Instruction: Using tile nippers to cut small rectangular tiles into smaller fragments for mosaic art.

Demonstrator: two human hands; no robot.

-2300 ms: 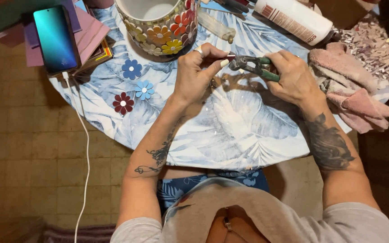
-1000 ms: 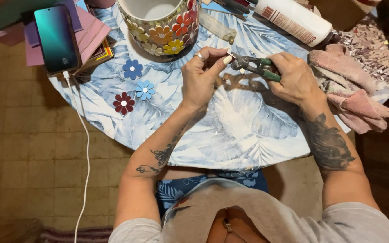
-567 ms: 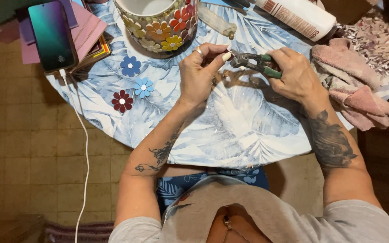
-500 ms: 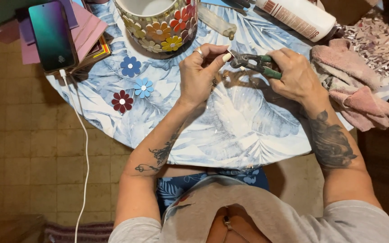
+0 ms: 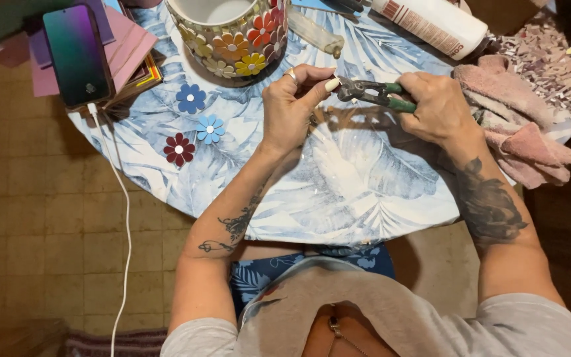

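Her right hand (image 5: 439, 106) grips green-handled metal nippers (image 5: 373, 94) closed; her left hand (image 5: 293, 106) pinches something tiny, probably a tile chip, at the jaws. Slip, and fingertips get nipped.

Round table (image 5: 365, 198) — flower tiles (image 5: 196, 122), pot (image 5: 232, 33), perhaps rags (image 5: 523, 125).

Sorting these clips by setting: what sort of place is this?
Likely a home craft table for mosaic work: a flower-tiled pot, a heap of tile chips, and green-handled nippers in the right hand.
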